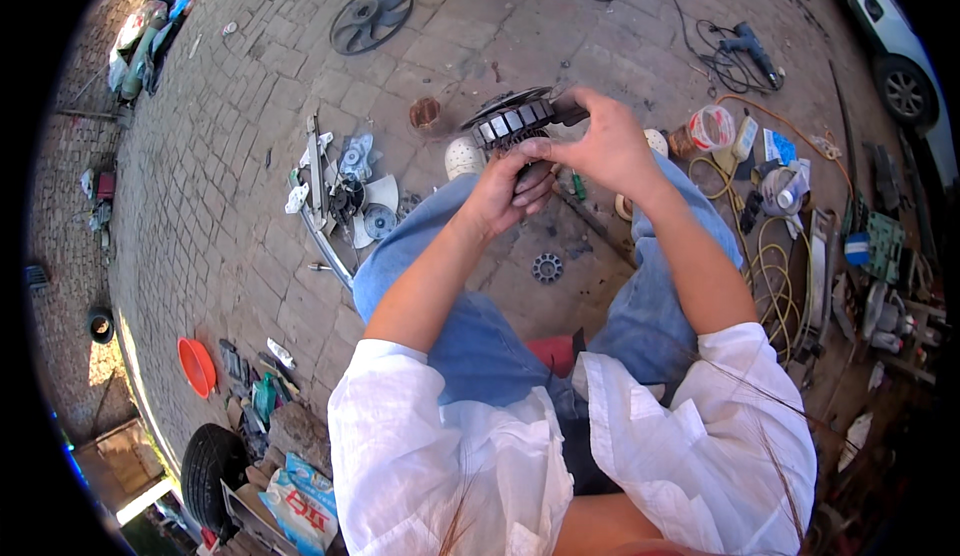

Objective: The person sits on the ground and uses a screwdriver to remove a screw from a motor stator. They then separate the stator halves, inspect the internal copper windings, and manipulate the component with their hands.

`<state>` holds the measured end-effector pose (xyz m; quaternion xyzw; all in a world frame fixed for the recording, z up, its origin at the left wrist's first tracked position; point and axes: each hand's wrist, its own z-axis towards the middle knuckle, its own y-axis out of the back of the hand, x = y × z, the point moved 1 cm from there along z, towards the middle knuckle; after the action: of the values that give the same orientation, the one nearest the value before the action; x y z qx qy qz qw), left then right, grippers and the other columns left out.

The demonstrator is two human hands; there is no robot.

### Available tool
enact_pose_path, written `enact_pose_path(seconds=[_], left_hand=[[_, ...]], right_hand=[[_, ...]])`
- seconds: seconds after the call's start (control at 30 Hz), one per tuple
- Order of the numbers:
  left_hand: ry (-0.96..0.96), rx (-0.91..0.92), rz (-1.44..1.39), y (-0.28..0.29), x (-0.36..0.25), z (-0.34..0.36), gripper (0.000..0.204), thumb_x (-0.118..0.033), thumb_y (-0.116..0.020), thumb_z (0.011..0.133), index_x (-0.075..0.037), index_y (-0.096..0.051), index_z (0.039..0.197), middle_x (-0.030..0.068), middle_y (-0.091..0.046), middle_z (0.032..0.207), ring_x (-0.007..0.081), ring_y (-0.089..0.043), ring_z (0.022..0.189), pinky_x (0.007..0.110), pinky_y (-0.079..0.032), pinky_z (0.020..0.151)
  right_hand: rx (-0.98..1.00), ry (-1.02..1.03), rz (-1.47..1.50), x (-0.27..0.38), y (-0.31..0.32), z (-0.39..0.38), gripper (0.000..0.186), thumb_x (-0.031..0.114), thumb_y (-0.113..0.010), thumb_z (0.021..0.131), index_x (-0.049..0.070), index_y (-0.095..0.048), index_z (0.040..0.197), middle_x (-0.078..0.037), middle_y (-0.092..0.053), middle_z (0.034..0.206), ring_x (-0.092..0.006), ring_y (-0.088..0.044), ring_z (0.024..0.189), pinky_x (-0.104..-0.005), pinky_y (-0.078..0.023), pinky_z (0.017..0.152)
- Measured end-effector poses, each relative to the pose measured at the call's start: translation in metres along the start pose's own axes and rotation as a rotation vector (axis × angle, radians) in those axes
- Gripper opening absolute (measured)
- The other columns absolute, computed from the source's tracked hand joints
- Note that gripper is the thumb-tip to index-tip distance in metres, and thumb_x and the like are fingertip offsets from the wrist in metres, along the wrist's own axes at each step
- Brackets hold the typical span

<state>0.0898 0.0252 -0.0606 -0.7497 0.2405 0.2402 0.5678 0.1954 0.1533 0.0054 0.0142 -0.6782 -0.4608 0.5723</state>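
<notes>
Both of my hands hold a round dark motor part [512,119] with grey slotted segments around its rim, raised above my knees. My left hand [505,191] grips it from below, fingers curled under it. My right hand [600,141] closes over its right side and top edge. I sit on a low seat in blue jeans and a white shirt, over a brick-paved ground. A small round toothed metal piece [547,267] lies on the ground between my legs.
A dismantled fan with white blades and metal frame [345,196] lies to my left, a dark fan blade wheel [371,18] farther off. Right: a power drill [748,48], yellow cable coils [775,276], buckets, tools. Lower left: an orange bowl [197,366] and a tyre [212,461].
</notes>
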Motion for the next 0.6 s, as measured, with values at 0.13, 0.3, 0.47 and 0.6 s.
enact_pose_path(seconds=[0.13,0.3,0.47,0.6], left_hand=[[-0.025,-0.029,0.003,0.001,0.002,0.002,0.023,-0.032,-0.052,0.096,-0.012,-0.050,0.085,-0.0050,-0.034,0.050,0.0066,-0.031,0.040,0.024,-0.029,0.039],[-0.014,-0.078,0.017,0.002,0.006,0.002,0.021,-0.027,-0.054,0.095,-0.008,-0.053,0.087,-0.0033,-0.035,0.049,0.0080,-0.031,0.039,0.026,-0.030,0.039],[0.021,-0.083,0.074,-0.002,0.013,0.004,0.017,-0.026,-0.055,0.092,-0.010,-0.052,0.087,-0.0031,-0.034,0.049,0.0083,-0.031,0.038,0.026,-0.029,0.038],[0.009,-0.037,0.082,-0.007,0.010,0.003,0.014,-0.024,-0.055,0.091,-0.010,-0.052,0.089,-0.0028,-0.034,0.048,0.0082,-0.030,0.038,0.026,-0.029,0.038]], right_hand=[[0.029,-0.014,0.047,-0.001,0.005,0.002,0.056,0.047,-0.084,0.064,0.001,-0.066,0.092,-0.007,-0.066,0.066,-0.0183,-0.064,0.062,-0.0297,-0.051,0.059],[-0.055,0.167,0.278,0.015,0.004,-0.001,0.033,0.027,-0.080,0.075,0.001,-0.066,0.090,-0.008,-0.065,0.072,-0.0134,-0.061,0.066,-0.0269,-0.049,0.062],[-0.048,0.288,0.448,0.014,0.000,-0.002,0.015,0.015,-0.070,0.086,0.001,-0.065,0.089,-0.004,-0.063,0.077,-0.0084,-0.058,0.072,-0.0247,-0.048,0.067],[0.042,0.114,0.848,0.010,0.008,-0.003,0.013,0.016,-0.061,0.095,0.004,-0.062,0.093,0.003,-0.059,0.076,-0.0060,-0.048,0.066,-0.0217,-0.039,0.061]])
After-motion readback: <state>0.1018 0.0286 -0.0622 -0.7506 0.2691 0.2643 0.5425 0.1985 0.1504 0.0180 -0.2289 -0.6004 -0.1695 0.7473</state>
